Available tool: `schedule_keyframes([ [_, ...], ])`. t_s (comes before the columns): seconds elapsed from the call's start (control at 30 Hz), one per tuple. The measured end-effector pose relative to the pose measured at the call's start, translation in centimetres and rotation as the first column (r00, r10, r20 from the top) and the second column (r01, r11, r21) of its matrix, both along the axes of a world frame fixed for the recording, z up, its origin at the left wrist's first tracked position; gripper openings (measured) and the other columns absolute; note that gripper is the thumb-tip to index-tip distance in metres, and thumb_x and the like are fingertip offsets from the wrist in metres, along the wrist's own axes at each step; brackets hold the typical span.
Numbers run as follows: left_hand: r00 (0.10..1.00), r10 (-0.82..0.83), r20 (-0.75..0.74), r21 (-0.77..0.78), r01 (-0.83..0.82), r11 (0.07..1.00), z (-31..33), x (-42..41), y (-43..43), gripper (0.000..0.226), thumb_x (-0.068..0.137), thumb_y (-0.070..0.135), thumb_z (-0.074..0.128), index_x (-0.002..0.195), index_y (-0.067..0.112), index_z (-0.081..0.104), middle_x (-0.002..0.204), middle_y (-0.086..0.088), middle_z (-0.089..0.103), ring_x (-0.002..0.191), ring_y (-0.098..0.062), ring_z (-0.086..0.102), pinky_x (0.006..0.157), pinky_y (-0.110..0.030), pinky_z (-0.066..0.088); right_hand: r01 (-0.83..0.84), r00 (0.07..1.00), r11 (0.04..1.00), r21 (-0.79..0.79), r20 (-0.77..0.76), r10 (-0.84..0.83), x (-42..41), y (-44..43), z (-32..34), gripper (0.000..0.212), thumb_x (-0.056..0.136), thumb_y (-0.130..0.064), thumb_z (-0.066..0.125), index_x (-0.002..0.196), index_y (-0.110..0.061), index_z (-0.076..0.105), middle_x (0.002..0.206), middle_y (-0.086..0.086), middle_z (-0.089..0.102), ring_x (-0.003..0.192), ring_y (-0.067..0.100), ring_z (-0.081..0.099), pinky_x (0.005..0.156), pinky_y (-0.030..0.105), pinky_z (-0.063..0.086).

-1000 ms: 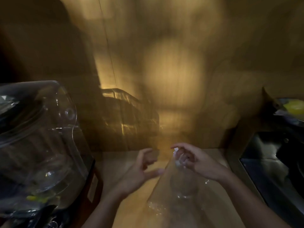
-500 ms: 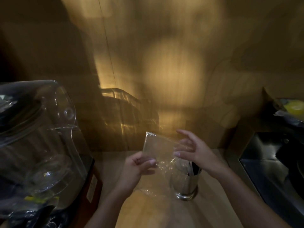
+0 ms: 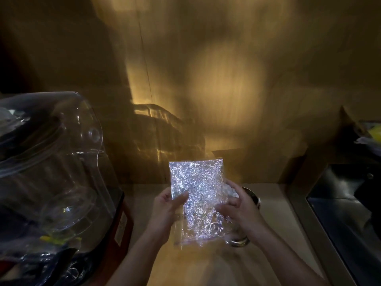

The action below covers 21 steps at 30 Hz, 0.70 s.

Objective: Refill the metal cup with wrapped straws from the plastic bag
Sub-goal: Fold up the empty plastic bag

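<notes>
A crinkled clear plastic bag [image 3: 198, 195] is held flat and upright over the wooden counter, glinting in the light. My left hand [image 3: 165, 211] pinches its left edge. My right hand [image 3: 239, 205] grips its right edge. Behind the bag and my right hand stands the metal cup [image 3: 250, 200], mostly hidden; its rim and its base show. White wrapped straw ends [image 3: 231, 191] peek out at the cup's top beside my right thumb. I cannot tell whether anything is inside the bag.
A large clear plastic dome cover [image 3: 49, 166] over a machine fills the left. A dark steel sink [image 3: 348, 205] lies to the right. The wooden counter [image 3: 274, 205] ends at a wood-panelled wall [image 3: 206, 79]. A yellow item [image 3: 376, 132] sits far right.
The bag rose off the cup and now stands flat between both hands. My right hand moved from above the cup to the bag's right edge; my left took its left edge.
</notes>
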<state>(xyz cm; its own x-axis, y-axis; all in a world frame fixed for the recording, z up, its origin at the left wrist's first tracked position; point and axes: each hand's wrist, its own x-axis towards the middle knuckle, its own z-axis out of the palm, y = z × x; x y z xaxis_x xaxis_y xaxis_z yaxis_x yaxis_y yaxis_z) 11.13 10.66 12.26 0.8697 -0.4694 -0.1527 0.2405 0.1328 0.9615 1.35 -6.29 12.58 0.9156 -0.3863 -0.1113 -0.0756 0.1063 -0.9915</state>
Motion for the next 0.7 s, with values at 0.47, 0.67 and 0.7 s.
schedule_keyframes([
  [0.47, 0.999, 0.052, 0.006, 0.379, -0.051, 0.924, -6.3, -1.8, 3.0, 0.021, 0.078, -0.013, 0.061, 0.077, 0.007, 0.055, 0.081, -0.008, 0.054, 0.058, -0.014, 0.050, 0.043, -0.016, 0.043, -0.060, 0.977, 0.980, -0.188, -0.212, 0.019, 1.1, 2.5, -7.0, 0.029, 0.078, 0.007, 0.061, 0.080, -0.022, 0.059, 0.089, 0.010, 0.058, 0.069, 0.014, 0.054, 0.056, 0.021, 0.042],
  [0.67, 0.998, -0.020, -0.065, 0.586, 0.054, 0.809, -10.6, -2.0, 3.8, 0.049, 0.070, 0.000, 0.075, 0.114, 0.008, 0.053, 0.113, -0.012, 0.046, 0.085, -0.015, 0.049, 0.052, -0.007, 0.042, -0.068, 0.908, 0.994, -0.090, -0.418, 0.024, 2.4, 3.7, -12.2, 0.036, 0.071, 0.018, 0.059, 0.085, -0.014, 0.054, 0.092, 0.009, 0.054, 0.073, 0.015, 0.052, 0.060, 0.021, 0.043],
  [0.7, 0.997, -0.051, -0.059, 0.617, 0.077, 0.783, -11.0, -1.8, 3.6, 0.053, 0.071, 0.003, 0.075, 0.119, 0.008, 0.050, 0.122, -0.010, 0.041, 0.095, -0.015, 0.047, 0.061, -0.009, 0.046, -0.079, 0.903, 0.992, -0.099, -0.428, 0.029, 2.6, 3.8, -12.7, 0.037, 0.071, 0.018, 0.060, 0.085, -0.015, 0.054, 0.091, 0.008, 0.054, 0.073, 0.014, 0.053, 0.060, 0.020, 0.043],
])
